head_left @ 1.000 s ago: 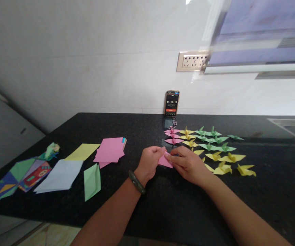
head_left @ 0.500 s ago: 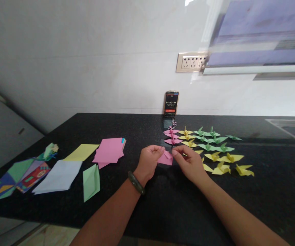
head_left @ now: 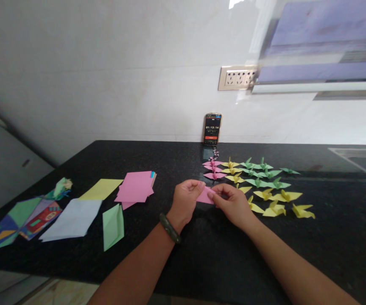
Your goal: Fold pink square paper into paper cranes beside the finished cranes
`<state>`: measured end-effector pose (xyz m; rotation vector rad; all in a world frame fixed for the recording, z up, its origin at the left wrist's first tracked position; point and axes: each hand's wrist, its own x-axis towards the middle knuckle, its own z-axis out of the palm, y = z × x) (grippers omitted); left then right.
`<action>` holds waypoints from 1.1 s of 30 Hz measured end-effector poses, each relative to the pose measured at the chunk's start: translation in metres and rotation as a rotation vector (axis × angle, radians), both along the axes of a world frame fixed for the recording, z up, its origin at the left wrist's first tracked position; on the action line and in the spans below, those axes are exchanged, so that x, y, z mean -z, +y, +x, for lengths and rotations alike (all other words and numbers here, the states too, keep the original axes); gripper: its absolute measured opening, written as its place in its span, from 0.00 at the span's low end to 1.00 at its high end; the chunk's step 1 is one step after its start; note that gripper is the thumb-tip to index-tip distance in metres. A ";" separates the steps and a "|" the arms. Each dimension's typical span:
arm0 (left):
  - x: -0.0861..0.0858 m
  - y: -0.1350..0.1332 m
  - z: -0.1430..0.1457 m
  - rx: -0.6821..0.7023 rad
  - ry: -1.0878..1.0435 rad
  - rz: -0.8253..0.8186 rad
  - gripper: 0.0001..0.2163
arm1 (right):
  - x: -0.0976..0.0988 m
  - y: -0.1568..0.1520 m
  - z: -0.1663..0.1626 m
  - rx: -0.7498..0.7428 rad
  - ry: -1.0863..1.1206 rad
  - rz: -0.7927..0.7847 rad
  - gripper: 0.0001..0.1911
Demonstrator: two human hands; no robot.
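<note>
Between my hands is a small folded piece of pink origami paper [head_left: 205, 196], raised a little over the black countertop [head_left: 214, 262]. My left hand [head_left: 186, 200] pinches its left side between thumb and fingers; a dark bangle circles that wrist. At the paper's right edge my right hand [head_left: 230, 201] is closed, thumb and index finger pressed on it. Just beyond stand several pink paper cranes [head_left: 214, 168] in a column. Beside them are yellow paper cranes [head_left: 275, 208] and green paper cranes [head_left: 264, 173] in rows. My fingers hide part of the folds.
A phone [head_left: 212, 128] showing a timer leans against the wall, a beaded strap [head_left: 215, 153] below it. To the left lie a pink paper stack [head_left: 136, 186], a yellow sheet [head_left: 101, 188], white paper [head_left: 71, 220], folded green paper [head_left: 113, 228] and a colourful packet [head_left: 20, 220].
My right thumb and index finger have moved left onto the paper's right edge, covering more of it. My left hand stays nearly where it was.
</note>
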<state>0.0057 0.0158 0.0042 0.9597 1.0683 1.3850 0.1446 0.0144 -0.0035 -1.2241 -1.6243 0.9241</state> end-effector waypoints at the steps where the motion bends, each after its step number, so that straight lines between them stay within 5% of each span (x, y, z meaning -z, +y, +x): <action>1: 0.000 0.000 0.000 0.004 -0.005 -0.003 0.09 | -0.001 0.000 0.000 -0.012 0.035 -0.030 0.12; 8: 0.001 0.001 0.000 0.013 -0.020 -0.022 0.09 | -0.005 -0.001 0.001 -0.060 0.193 -0.179 0.12; 19: 0.000 -0.001 0.002 -0.014 -0.008 0.013 0.09 | -0.001 -0.001 -0.001 -0.038 0.012 -0.015 0.11; 27: 0.003 -0.001 0.002 0.000 -0.001 -0.008 0.10 | -0.002 0.000 -0.001 -0.077 0.134 -0.152 0.13; 33: -0.001 -0.004 0.004 0.038 -0.017 -0.004 0.12 | -0.004 0.000 0.002 -0.081 0.101 -0.112 0.13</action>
